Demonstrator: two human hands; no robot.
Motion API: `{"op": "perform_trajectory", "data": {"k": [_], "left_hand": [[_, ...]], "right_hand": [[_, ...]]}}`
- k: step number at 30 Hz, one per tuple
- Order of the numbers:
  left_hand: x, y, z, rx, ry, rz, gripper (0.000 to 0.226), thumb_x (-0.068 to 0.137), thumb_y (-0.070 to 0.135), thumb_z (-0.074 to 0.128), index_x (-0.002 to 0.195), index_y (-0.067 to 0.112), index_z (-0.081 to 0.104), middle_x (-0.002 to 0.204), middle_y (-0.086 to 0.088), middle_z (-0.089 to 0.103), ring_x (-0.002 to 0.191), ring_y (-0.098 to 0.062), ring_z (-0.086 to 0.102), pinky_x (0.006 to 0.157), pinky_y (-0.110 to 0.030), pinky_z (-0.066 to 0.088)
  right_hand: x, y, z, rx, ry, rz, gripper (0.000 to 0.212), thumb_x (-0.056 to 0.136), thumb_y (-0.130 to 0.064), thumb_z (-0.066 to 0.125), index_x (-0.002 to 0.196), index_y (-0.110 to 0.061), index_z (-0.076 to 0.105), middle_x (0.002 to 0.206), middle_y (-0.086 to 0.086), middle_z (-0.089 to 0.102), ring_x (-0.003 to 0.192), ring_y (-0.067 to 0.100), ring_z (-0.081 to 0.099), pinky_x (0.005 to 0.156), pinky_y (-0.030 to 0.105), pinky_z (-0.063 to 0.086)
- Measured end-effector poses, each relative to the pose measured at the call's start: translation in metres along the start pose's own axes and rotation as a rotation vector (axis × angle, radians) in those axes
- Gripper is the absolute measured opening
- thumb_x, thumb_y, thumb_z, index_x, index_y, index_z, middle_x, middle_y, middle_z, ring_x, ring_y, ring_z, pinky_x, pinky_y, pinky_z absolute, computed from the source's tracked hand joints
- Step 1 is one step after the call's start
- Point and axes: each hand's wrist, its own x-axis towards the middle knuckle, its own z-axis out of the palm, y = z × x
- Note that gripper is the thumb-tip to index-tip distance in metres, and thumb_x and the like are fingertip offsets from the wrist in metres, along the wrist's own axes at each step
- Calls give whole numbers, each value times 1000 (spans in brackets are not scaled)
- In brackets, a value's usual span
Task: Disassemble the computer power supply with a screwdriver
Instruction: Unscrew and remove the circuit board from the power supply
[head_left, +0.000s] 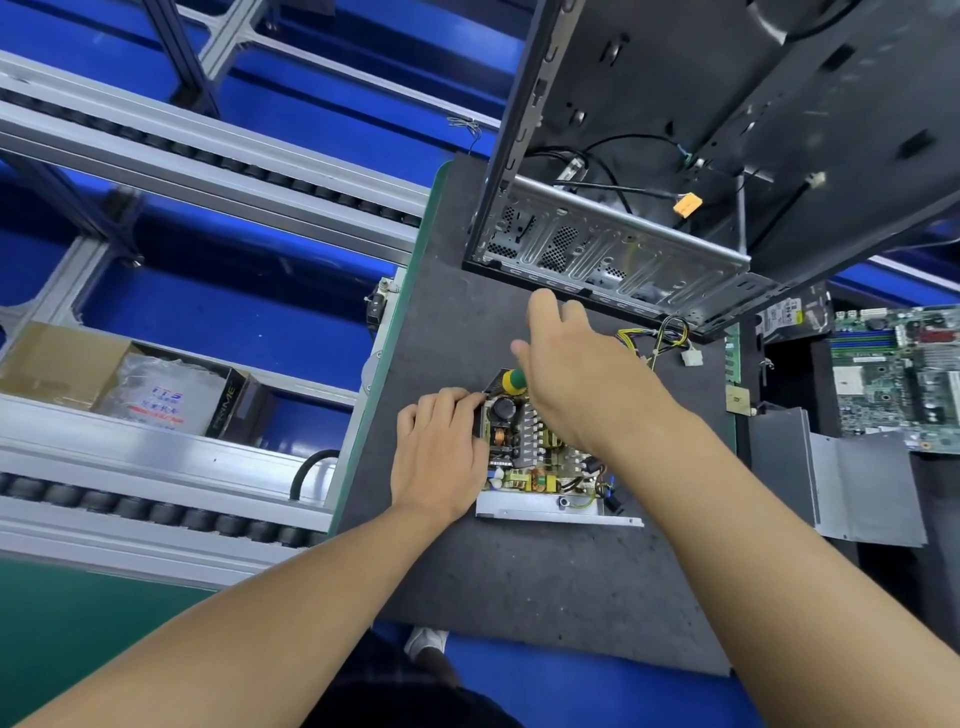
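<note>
Standing at a dark, speckled counter (519, 582) edged in green, a person worked over a computer power supply (540, 467) that lay near the counter's middle, its circuit board, coils and capacitors exposed inside an open metal tray. Just beyond it, a stripped black computer case (675, 156) stood upright with loose cables hanging inside, and a bundle of yellow and black wires (667, 335) trailed from under its near edge. To the right lay a bent grey metal cover (862, 488) and, farther off, a green motherboard (898, 374). Left of the counter ran aluminium roller rails (208, 156) over a bright blue floor (234, 322); a cardboard box (57, 364) holding a clear plastic bag (166, 395) sat on the lower level.

Both bare forearms reached in from the bottom of the view. The left hand (441, 452) gripped the supply's left wall, palm down, with its fingertips curled over the far corner. The right hand (571, 374) crossed above the board, fingers wrapped round a green-and-yellow screwdriver (514, 381) whose handle end showed at the unit's far left corner. The tip was hidden behind the hand.
</note>
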Motion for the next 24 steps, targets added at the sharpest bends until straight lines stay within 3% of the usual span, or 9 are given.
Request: {"op": "perform_trajectory", "data": {"k": [3, 7, 9, 12, 14, 17, 19, 21, 24], "left_hand": [[0, 0, 0, 4, -2, -2, 50, 83, 28, 34, 127, 22, 58, 121, 6, 55, 110, -15, 48, 96, -34, 31], [0, 1, 0, 7, -14, -3, 50, 83, 28, 34, 127, 22, 57, 122, 6, 55, 110, -16, 48, 97, -36, 34], [0, 1, -1, 12, -15, -3, 51, 84, 29, 33, 128, 22, 57, 123, 6, 55, 111, -16, 48, 97, -36, 33], [0, 1, -1, 28, -22, 0, 51, 84, 30, 33, 129, 23, 57, 124, 6, 55, 112, -16, 48, 97, -36, 32], [0, 1, -1, 35, -26, 1, 51, 84, 30, 33, 129, 24, 56, 124, 7, 55, 112, -16, 48, 97, -36, 32], [0, 0, -1, 36, -28, -2, 50, 84, 30, 33, 129, 24, 56, 124, 6, 54, 112, -16, 48, 97, -36, 31], [0, 1, 0, 30, -22, -5, 50, 84, 29, 33, 128, 24, 56, 124, 6, 55, 112, -16, 48, 97, -35, 30], [0, 1, 0, 10, -11, -11, 50, 84, 29, 34, 127, 22, 57, 123, 6, 55, 112, -15, 48, 98, -34, 29], [-1, 1, 1, -41, 11, -30, 48, 82, 28, 34, 124, 20, 57, 122, 5, 54, 111, -17, 48, 98, -33, 28]], "right_hand": [[1, 1, 1, 20, -47, -27, 23, 96, -11, 51, 107, -16, 31, 107, 5, 35, 67, 27, 44, 53, 35, 30], [-1, 2, -2, 200, -164, -80, 40, 79, 8, 44, 103, -23, 36, 105, -6, 32, 95, 21, 28, 69, 35, 37], [-2, 3, -1, 206, -182, -77, 38, 81, 5, 47, 106, -23, 38, 107, -6, 34, 98, 21, 28, 70, 34, 35], [-2, 8, 2, 85, -95, -69, 26, 96, -23, 52, 117, -18, 38, 116, 1, 33, 104, 27, 35, 82, 41, 40], [-2, 9, 3, 33, -32, -46, 26, 103, -35, 41, 118, -14, 35, 112, 6, 34, 88, 31, 43, 73, 43, 43], [-1, 6, 2, -63, -32, -33, 23, 104, -32, 42, 107, -14, 27, 99, 7, 35, 64, 32, 46, 49, 34, 25], [1, 6, 1, -68, -51, -45, 33, 98, -25, 54, 102, -16, 23, 99, 6, 36, 67, 33, 49, 47, 34, 24], [3, 5, -1, 8, -66, -86, 35, 88, -10, 62, 103, -16, 30, 104, 3, 37, 82, 32, 47, 56, 39, 38], [3, 2, -6, 188, -136, -118, 55, 57, 7, 31, 103, -21, 40, 100, -6, 42, 95, 23, 33, 72, 44, 47]]}}
